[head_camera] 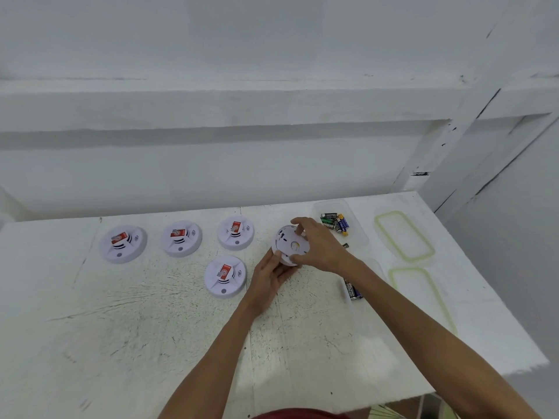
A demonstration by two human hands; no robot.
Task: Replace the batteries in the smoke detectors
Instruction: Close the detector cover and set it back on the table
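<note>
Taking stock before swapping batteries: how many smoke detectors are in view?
5 smoke detectors: three in the back row, one nearer, in front, one gripped by left hand and right hand. None looks hidden.

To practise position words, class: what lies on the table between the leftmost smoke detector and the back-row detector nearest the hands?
Head view: a middle detector, face up with a red label, lies between the leftmost detector and the third detector.
</note>
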